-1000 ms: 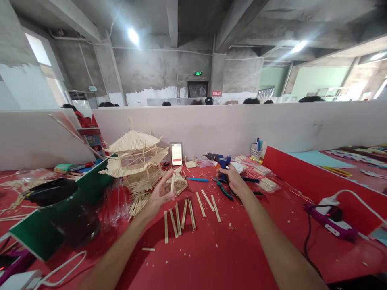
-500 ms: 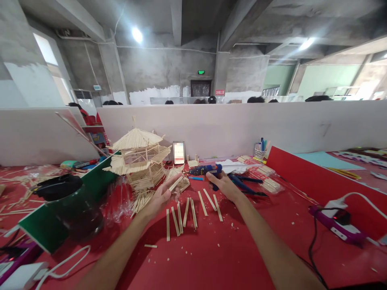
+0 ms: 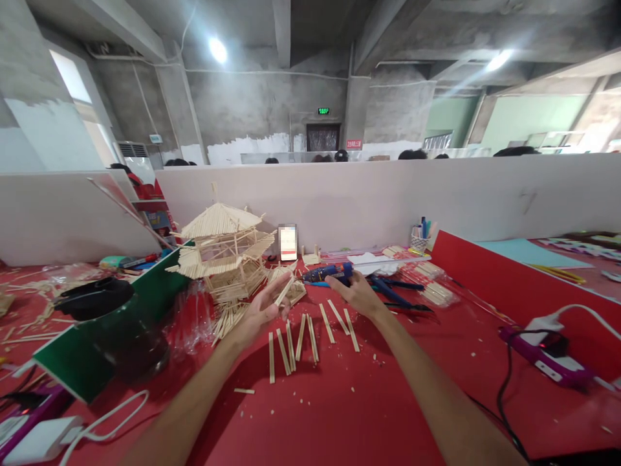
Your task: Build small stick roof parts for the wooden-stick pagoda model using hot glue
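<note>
My left hand (image 3: 266,303) pinches a short wooden stick (image 3: 284,291), held tilted over the table. In my right hand (image 3: 358,292) is a blue hot glue gun (image 3: 334,273), its nozzle pointing left, close to the stick's upper end; whether they touch I cannot tell. Several short wooden sticks (image 3: 301,338) lie in a loose row on the red table in front of my hands. Behind my left hand stands a tiered pavilion model (image 3: 220,252) of wooden sticks. A smaller stick roof (image 3: 297,294) is partly hidden by that hand.
A lit phone (image 3: 288,243) leans against the white partition (image 3: 349,200). Blue-handled pliers (image 3: 400,294) and bagged sticks (image 3: 436,291) lie right of the glue gun. A dark jug (image 3: 114,336) stands at left by a green divider (image 3: 72,366). A purple power strip (image 3: 548,366) lies at right.
The stick in my left hand has turned steeper. The glue gun has shifted slightly, its nozzle still by the stick. The whole view has moved a little.
</note>
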The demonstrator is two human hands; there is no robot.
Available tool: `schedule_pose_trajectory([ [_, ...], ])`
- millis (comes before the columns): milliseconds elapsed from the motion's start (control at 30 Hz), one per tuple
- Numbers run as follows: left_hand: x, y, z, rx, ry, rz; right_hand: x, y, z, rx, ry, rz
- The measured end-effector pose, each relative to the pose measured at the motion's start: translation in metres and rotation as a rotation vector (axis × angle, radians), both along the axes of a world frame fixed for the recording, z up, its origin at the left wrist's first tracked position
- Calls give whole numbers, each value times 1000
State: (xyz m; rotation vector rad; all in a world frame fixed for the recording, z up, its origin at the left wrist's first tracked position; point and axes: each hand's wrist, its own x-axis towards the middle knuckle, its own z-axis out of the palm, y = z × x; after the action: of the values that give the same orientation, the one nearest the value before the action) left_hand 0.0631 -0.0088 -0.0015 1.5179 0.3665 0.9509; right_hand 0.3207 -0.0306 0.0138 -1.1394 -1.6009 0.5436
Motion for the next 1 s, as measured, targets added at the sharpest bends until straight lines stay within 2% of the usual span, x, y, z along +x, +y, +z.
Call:
schedule_pose_trajectory([
  [533,1,-2,2,20,35,8,-2,1,0,39,-41,33],
  [1000,0,3,-3,29,46,-4,-1,1,0,48,-67,24],
])
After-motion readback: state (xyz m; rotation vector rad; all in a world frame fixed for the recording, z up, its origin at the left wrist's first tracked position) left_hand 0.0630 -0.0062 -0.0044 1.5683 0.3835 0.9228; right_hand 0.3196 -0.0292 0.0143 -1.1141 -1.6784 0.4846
